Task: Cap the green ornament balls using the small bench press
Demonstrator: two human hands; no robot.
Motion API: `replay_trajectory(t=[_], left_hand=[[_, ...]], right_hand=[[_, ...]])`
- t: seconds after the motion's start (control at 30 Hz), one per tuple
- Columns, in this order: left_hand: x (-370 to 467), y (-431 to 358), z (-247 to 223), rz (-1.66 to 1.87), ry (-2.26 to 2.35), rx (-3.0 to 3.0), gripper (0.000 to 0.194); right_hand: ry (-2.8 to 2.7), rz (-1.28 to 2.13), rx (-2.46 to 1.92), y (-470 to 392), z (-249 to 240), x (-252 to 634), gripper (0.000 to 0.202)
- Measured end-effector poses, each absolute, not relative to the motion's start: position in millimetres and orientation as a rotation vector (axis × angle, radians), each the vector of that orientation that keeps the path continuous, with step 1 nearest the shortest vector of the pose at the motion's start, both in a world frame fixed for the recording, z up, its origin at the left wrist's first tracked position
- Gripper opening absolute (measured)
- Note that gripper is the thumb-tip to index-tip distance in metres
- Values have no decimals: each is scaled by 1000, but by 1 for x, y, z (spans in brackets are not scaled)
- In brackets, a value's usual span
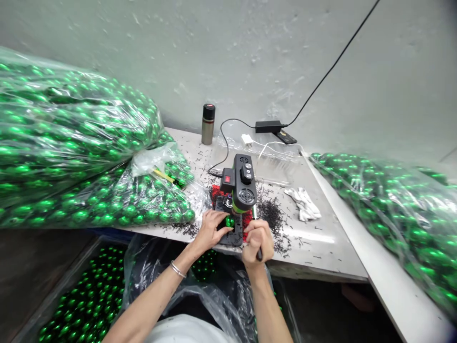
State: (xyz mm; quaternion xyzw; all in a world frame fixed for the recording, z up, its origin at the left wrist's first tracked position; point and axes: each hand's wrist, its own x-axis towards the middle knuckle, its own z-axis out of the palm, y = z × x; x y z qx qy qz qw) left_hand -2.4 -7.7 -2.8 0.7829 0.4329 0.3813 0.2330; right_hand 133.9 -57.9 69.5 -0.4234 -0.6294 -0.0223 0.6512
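A small black bench drill press point(244, 183) with a red switch stands on the table in front of me. Under its head sits a shiny green ball point(229, 222) on the black base point(228, 238). Thumb and fingers of my left hand point(211, 228) close around the ball from the left and hold it on the base. My right hand point(257, 240) is wrapped around the machine's lever point(259, 255), just right of the base. The head hides what touches the top of the ball.
Large clear bags of green balls point(71, 143) fill the left side; another bag point(385, 205) lies right. Black slivers point(271, 214) and red bits litter the tabletop. A flask point(208, 125), a power adapter point(268, 126) with cables and a white glove point(303, 204) lie around the machine.
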Motion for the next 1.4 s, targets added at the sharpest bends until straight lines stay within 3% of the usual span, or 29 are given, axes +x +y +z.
replay_trajectory(t=[0.17,0.3,0.43,0.53,0.6,0.7,0.9,1.07,1.2,1.4], left_hand=[[-21,-40,-2,1091,1102,2263,36],[-51,-69,-4,974,974,2411,50],[-80,-43,8,1016,1061,2529,61],[-94,11,30,1011,1626,2427,47],[-98,49,46,724,1988,2304,38],[-99,90,60,473,2107,2227,30],[-94,110,62,444,1981,2159,20],[-98,86,68,639,1813,2044,42],[-92,53,64,1024,1277,1371,52],[-60,10,49,1005,826,660,27]], right_hand=[[-1375,39,-1023,-62,97,133,30],[-1349,15,-963,-61,82,130,32],[-1284,16,-936,-57,71,126,34],[-1246,27,-938,-56,72,123,34],[-1245,33,-950,-57,74,123,34],[-1255,44,-968,-58,74,123,33],[-1263,55,-1009,-59,69,126,30],[-1264,64,-992,-59,68,125,31],[-1245,58,-975,-58,68,123,32],[-1250,65,-976,-58,66,123,32]])
